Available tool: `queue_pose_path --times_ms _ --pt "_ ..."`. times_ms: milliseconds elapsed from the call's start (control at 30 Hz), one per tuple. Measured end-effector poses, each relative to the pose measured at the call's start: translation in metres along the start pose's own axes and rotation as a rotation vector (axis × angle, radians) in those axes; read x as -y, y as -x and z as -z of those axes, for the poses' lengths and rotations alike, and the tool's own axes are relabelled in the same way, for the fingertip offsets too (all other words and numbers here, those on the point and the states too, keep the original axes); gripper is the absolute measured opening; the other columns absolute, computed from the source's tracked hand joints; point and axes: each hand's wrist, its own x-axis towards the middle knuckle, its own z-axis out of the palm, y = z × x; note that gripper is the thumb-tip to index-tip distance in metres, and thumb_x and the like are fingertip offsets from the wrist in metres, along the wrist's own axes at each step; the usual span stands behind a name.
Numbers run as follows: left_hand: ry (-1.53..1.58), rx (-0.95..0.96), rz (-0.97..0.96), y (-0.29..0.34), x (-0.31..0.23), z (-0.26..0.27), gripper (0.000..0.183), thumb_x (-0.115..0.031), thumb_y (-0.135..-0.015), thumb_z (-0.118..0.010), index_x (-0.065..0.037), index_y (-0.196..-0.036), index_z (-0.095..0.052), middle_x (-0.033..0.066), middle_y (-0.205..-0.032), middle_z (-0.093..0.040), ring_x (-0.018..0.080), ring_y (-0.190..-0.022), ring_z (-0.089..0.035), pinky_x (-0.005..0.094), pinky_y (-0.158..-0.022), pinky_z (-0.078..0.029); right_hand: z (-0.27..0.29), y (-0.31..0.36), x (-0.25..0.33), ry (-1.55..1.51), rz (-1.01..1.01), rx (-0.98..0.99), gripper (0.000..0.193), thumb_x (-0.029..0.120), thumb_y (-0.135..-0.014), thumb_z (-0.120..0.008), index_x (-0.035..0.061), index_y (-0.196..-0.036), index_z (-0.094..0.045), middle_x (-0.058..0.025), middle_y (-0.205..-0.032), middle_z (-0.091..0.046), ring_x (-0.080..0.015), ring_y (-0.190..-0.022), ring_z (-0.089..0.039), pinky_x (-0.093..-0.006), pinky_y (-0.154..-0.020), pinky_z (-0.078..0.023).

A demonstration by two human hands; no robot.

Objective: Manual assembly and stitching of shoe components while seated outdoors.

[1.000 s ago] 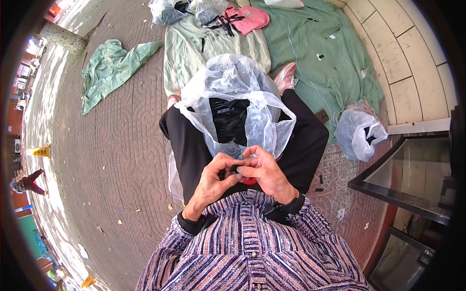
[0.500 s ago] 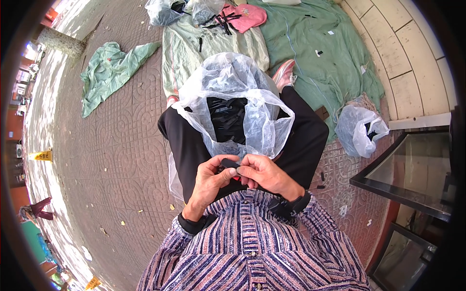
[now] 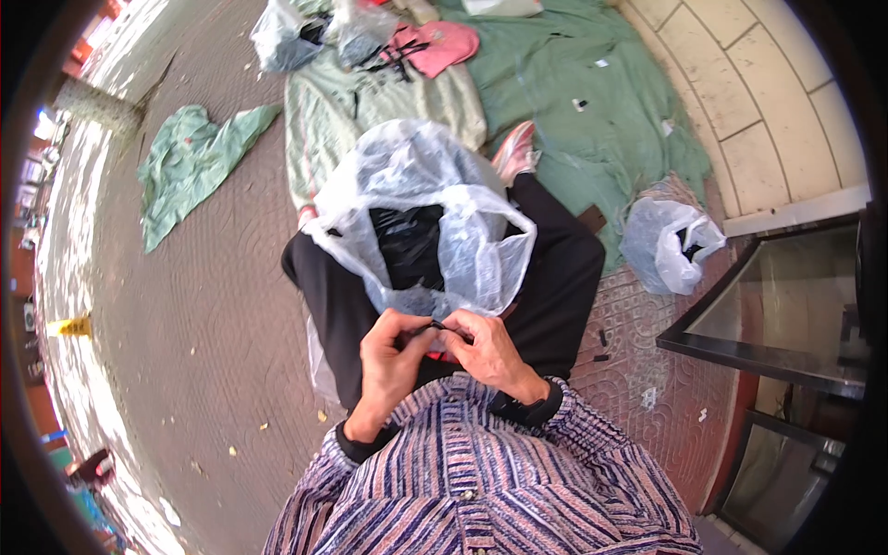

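Close together in front of my chest, my left hand point(image 3: 392, 356) and my right hand point(image 3: 487, 352) pinch a small black strip point(image 3: 430, 326) between thumbs and fingers. Most of the strip is hidden by the fingertips, and its exact kind does not show. Just beyond my hands, a translucent white plastic bag point(image 3: 481, 250) stands between my legs with its mouth open. Inside it lie many black strips point(image 3: 407, 245). Something small and red shows below my fingers, partly covered.
A pale woven sack point(image 3: 324, 120) and a green cloth sheet point(image 3: 555, 102) lie ahead, with more plastic bags and a pink cloth point(image 3: 442, 48). Another plastic bag point(image 3: 668, 245) sits at right beside black-framed glass panels point(image 3: 777, 305). A crumpled green cloth point(image 3: 199, 166) lies left.
My fingers have closed further over the black strip, so less of it shows. The whole view has shifted slightly, moving most things left in the picture.
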Motion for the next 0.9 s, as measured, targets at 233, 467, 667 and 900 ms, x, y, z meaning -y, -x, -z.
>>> queue_pose_path --times_ms 233,467,667,900 --pt "0.847 0.127 0.591 -0.001 0.029 0.022 0.021 0.002 -0.085 -0.044 0.002 -0.106 -0.049 0.0130 -0.099 -0.056 0.0155 -0.079 -0.055 0.0242 -0.067 -0.045 0.100 -0.052 -0.035 0.208 0.016 -0.604 0.014 0.007 -0.086 -0.046 -0.0021 -0.092 -0.054 -0.0100 -0.066 -0.058 -0.0168 -0.056 -0.058 -0.0304 -0.052 -0.045" --pt "0.902 0.222 0.637 0.007 0.020 0.035 0.019 -0.009 -0.091 -0.046 0.003 -0.106 -0.050 0.0147 -0.093 -0.061 0.0210 -0.081 -0.062 0.0266 -0.068 -0.052 0.073 -0.096 -0.024 0.528 0.265 -0.449 0.022 -0.001 -0.077 -0.054 -0.0002 -0.099 -0.055 -0.0189 -0.098 -0.056 -0.0344 -0.093 -0.054 -0.0387 -0.077 -0.044" --pt "0.983 0.338 0.553 0.010 0.032 0.049 0.014 -0.013 -0.088 -0.054 0.000 -0.092 -0.057 0.0135 -0.083 -0.063 0.0119 -0.063 -0.060 0.0196 -0.049 -0.046 -0.019 -0.130 -0.060 0.727 0.449 0.100 0.019 0.000 -0.071 -0.054 0.0021 -0.089 -0.060 -0.0143 -0.092 -0.055 -0.0330 -0.090 -0.052 -0.0398 -0.075 -0.045" --pt "0.922 0.150 0.577 0.014 0.027 0.060 0.020 -0.007 -0.087 -0.053 0.001 -0.106 -0.056 0.0120 -0.089 -0.063 0.0148 -0.069 -0.061 0.0201 -0.054 -0.048 -0.013 -0.145 -0.050 0.629 0.668 -0.028 0.016 0.005 -0.073 -0.063 0.0013 -0.087 -0.056 -0.0134 -0.091 -0.057 -0.0253 -0.089 -0.055 -0.0320 -0.077 -0.045"
